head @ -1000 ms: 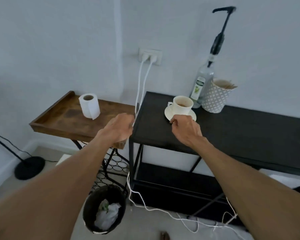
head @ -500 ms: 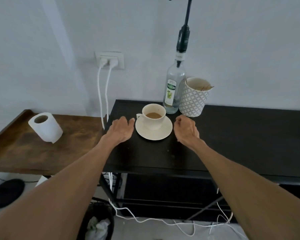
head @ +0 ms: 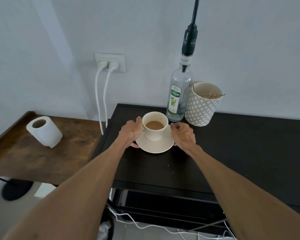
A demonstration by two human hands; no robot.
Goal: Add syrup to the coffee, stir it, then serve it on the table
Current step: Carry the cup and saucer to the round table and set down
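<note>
Head view: 1 cup of light brown coffee stands on 1 saucer, near the back left corner of the black table. The saucer lies between the 2 hands. The left hand grips the saucer's left edge, thumb under the rim, fingers curled up beside the cup wall. The right hand is curled against the saucer's right edge, fingertips at the rim; whether they close on it cannot be told. Whether the saucer is off the table surface cannot be told.

Just behind the cup stands 1 syrup bottle with a tall black pump. Touching the bottle on its right is 1 patterned pot holding wooden sticks. On the brown side table to the left lies 1 paper roll.
</note>
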